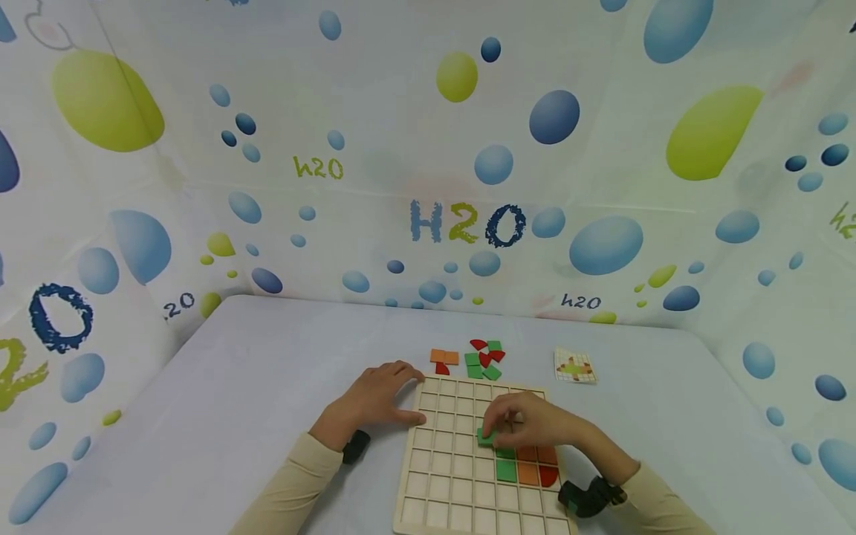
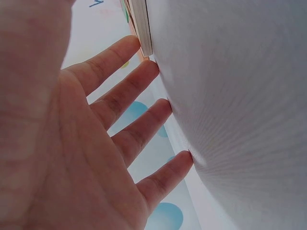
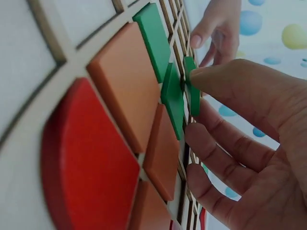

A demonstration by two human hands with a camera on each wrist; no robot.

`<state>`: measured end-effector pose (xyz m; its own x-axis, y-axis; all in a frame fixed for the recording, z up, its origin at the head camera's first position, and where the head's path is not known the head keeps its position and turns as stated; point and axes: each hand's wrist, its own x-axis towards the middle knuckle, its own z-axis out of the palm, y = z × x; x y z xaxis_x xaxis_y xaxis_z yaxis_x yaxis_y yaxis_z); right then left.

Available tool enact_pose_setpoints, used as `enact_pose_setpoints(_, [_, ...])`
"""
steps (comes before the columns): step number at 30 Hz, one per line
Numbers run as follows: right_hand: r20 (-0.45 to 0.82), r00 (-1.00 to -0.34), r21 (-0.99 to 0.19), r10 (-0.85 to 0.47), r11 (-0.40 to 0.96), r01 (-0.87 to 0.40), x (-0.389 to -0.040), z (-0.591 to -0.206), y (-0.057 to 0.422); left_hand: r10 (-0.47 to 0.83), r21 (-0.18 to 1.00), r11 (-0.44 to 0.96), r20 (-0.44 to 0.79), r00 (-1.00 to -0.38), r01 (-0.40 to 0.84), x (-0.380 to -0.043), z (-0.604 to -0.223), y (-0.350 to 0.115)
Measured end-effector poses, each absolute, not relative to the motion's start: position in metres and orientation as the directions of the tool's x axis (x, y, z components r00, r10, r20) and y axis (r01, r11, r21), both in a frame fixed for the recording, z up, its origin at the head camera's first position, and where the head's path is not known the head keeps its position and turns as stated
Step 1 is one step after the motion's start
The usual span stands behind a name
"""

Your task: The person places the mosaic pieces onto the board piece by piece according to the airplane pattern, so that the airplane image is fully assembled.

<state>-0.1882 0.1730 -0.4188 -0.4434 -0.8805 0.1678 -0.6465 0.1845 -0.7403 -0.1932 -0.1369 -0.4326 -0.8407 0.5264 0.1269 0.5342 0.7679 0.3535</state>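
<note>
A wooden grid board (image 1: pixel 441 464) lies on the table. My left hand (image 1: pixel 381 397) is at its left side, thumb and index fingertip at the frame; in the left wrist view its fingers (image 2: pixel 132 96) are spread, with tips down at the white cloth. My right hand (image 1: pixel 531 420) is over the board and pinches a green tile (image 3: pixel 192 88) between thumb and index finger, low over the grid. Beside it, other green tiles (image 1: pixel 506 470), orange tiles (image 1: pixel 528 474) and a rounded red tile (image 1: pixel 548 476) sit in the cells. Part of this group is hidden under the right hand.
Beyond the board lie loose orange tiles (image 1: pixel 444 357), red quarter-round tiles (image 1: pixel 478 344) and green tiles (image 1: pixel 473 360). A small pattern card (image 1: pixel 575 366) lies at the back right. A printed white curtain (image 1: pixel 401 134) stands behind the table.
</note>
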Motion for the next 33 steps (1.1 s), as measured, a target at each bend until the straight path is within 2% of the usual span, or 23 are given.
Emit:
enact_pose_setpoints(8, [0.132, -0.422, -0.705, -0.897, 0.214, -0.676, -0.1846, -0.4235, 0.1712, 0.528, 0.357, 0.766, 0.127, -0.84, 0.535, -0.1922, -0.4344, -0.1369])
enact_pose_setpoints(17, [0.067, -0.467, -0.694, -0.882, 0.295, -0.657, -0.1846, -0.4251, 0.168, 0.523, 0.362, 0.765, 0.132, -0.842, 0.532, -0.1902, -0.4335, -0.1374])
enact_pose_setpoints(33, [0.113, -0.427, -0.664, -0.897, 0.251, -0.704, -0.1846, -0.4221, 0.1667, 0.536, 0.356, 0.757, 0.142, -0.832, 0.548, -0.1915, -0.4351, -0.1382])
